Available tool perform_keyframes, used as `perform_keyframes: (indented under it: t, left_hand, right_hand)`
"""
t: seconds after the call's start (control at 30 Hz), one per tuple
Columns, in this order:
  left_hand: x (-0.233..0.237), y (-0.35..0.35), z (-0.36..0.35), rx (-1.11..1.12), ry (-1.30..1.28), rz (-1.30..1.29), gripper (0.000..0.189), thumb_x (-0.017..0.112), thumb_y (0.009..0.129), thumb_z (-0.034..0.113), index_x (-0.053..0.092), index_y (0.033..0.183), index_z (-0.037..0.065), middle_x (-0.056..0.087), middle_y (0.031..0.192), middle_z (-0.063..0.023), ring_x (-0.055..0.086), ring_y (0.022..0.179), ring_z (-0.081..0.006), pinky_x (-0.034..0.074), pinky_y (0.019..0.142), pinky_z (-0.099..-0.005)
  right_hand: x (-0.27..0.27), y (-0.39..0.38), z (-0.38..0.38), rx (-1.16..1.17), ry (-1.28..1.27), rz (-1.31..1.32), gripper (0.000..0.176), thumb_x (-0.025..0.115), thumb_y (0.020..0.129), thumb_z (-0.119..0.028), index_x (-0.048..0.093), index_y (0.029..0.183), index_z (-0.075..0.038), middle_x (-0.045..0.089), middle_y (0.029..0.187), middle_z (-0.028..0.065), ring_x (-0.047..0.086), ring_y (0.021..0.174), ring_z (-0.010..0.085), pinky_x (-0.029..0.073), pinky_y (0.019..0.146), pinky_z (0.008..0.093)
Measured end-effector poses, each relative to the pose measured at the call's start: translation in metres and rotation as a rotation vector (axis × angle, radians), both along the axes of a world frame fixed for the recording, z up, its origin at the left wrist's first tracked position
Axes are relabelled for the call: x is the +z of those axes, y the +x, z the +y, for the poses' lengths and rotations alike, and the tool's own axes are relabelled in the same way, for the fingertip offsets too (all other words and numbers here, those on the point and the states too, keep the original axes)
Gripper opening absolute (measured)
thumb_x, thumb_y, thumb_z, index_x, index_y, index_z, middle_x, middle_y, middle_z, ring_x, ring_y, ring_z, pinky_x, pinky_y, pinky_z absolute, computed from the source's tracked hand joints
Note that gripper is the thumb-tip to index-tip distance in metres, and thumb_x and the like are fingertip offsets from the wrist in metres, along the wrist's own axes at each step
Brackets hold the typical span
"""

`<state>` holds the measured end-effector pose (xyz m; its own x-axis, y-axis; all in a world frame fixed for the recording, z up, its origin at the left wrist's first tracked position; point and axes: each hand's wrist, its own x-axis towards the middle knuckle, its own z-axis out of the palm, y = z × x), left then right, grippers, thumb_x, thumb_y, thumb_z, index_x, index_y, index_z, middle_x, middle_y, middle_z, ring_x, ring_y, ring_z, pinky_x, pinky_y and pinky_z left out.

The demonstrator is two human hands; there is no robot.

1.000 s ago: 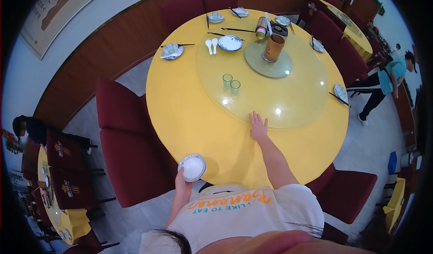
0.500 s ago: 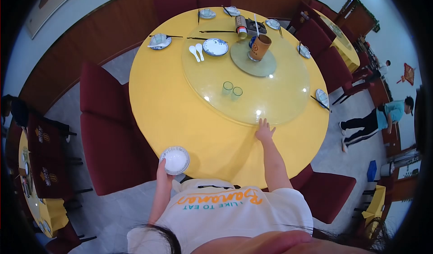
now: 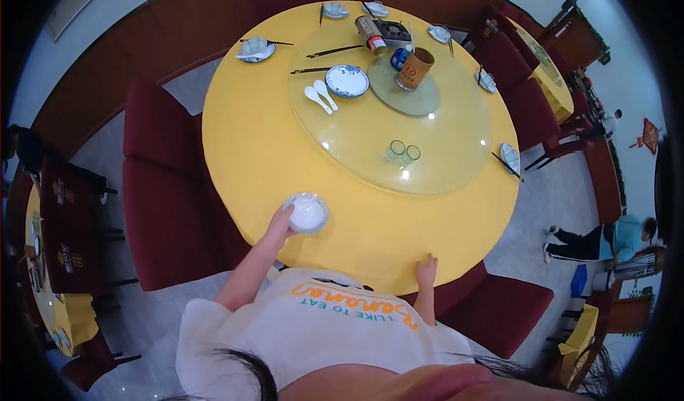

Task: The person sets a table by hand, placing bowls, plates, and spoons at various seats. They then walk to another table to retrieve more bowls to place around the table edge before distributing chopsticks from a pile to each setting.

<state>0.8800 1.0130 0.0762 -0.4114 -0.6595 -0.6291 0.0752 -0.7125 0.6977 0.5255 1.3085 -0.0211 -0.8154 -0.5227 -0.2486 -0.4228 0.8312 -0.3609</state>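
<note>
My left hand [image 3: 283, 223] grips the rim of white bowls [image 3: 307, 213] with a patterned edge, held over the near left part of the yellow tablecloth [image 3: 249, 152]. My right hand [image 3: 427, 268] is at the table's near edge, its fingers partly curled and nothing seen in them. Two green-tinted glasses [image 3: 402, 152] stand on the glass turntable [image 3: 356, 144]. Farther left on it are two white spoons [image 3: 320, 97], blue-patterned plates [image 3: 347, 81] and black chopsticks [image 3: 313, 70].
A brown cup [image 3: 415, 69], a canister [image 3: 370, 35] and a black stove [image 3: 394, 30] are at the turntable's far side. Place settings line the far rim. Red chairs [image 3: 167, 209] surround the table. A person [image 3: 620, 238] in teal bends over at the right.
My left hand has moved forward and right with the bowls. My right hand has drawn back from the turntable to the table edge. The turntable has rotated, shifting the glasses right.
</note>
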Motion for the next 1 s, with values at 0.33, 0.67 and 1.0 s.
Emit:
perform_keyframes:
  t: [0.33,0.67,1.0]
  left_hand:
    - [-0.045,-0.163,-0.108,-0.042,-0.175,-0.095,0.036,0.048,0.085,0.022,0.045,0.119,0.011,0.050,0.111,-0.0081,0.054,0.096,-0.0230,0.051,0.068,-0.0411]
    - [-0.081,-0.224,-0.139,-0.112,-0.384,-0.341,0.034,0.051,0.083,0.023,0.050,0.113,0.008,0.054,0.103,-0.0162,0.055,0.091,-0.0293,0.048,0.073,-0.0414]
    - [-0.094,-0.241,-0.161,-0.434,-0.934,-0.542,0.029,0.053,0.078,0.029,0.058,0.098,0.008,0.059,0.091,-0.0163,0.056,0.086,-0.0309,0.045,0.074,-0.0371]
  right_hand:
    - [0.010,0.084,0.038,-0.049,-0.027,0.059,0.054,0.054,0.076,-0.024,0.038,0.124,-0.003,0.025,0.130,0.0305,0.032,0.118,0.0419,0.034,0.094,0.0417]
    - [0.019,0.110,0.008,-0.097,-0.012,-0.004,0.062,0.059,0.074,-0.021,0.032,0.126,0.000,0.017,0.132,0.0322,0.019,0.123,0.0437,0.024,0.101,0.0436]
    - [0.020,0.123,-0.035,-0.192,0.135,-0.001,0.062,0.054,0.074,-0.020,0.028,0.124,0.005,0.013,0.132,0.0343,0.015,0.123,0.0475,0.020,0.102,0.0466]
